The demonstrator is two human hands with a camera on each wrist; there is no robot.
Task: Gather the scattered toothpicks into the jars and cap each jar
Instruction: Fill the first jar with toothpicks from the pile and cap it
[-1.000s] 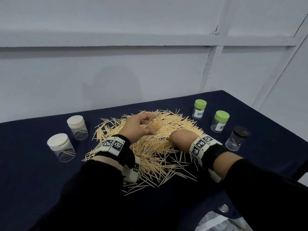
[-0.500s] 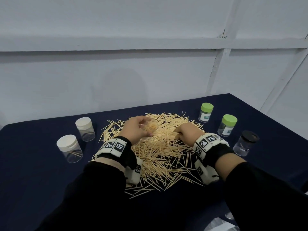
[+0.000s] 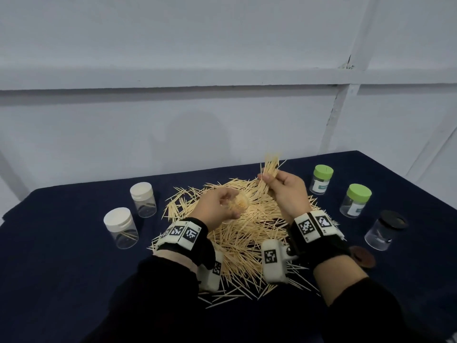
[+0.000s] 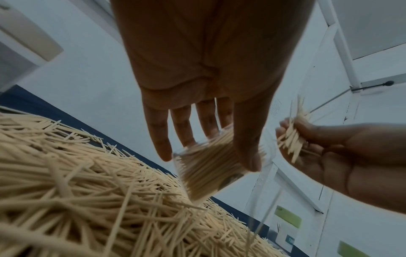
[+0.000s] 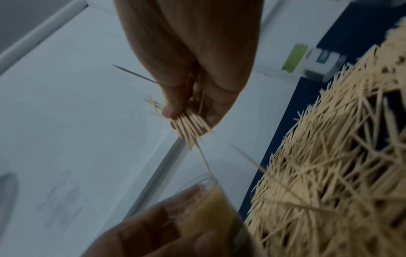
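Over the middle of a table [image 3: 61,268] draped in dark navy cloth, a broad heap of toothpicks [image 3: 249,233] lies criss-crossed: thin, pale wooden slivers with pointed ends, heading every way. Left hand [image 3: 217,206] is curled round a small clear jar [image 3: 238,206], uncapped and tilted, its mouth turned toward the right hand; the toothpicks packed inside lie along the jar's axis. From the left wrist, thumb and fingers [image 4: 160,139] clasp its transparent wall. Right hand [image 3: 286,191], raised above the heap's far part, pinches a loose bundle [image 3: 269,172] between thumb and fingers; the sticks run roughly parallel, long axes steeply upright, tips fanning out above and below the grip. A few strays jut out at angles. The bundle is up and to the right of the jar's mouth, not touching it.

At left stand two clear cylindrical jars with white ribbed caps [image 3: 141,191] [image 3: 117,219], each holding a few slanted toothpicks. At right stand two clear labelled jars with green caps [image 3: 322,172] [image 3: 358,193] and, nearer, one with a black cap [image 3: 393,220]. A dark round lid [image 3: 362,257] lies flat beside the right wrist.
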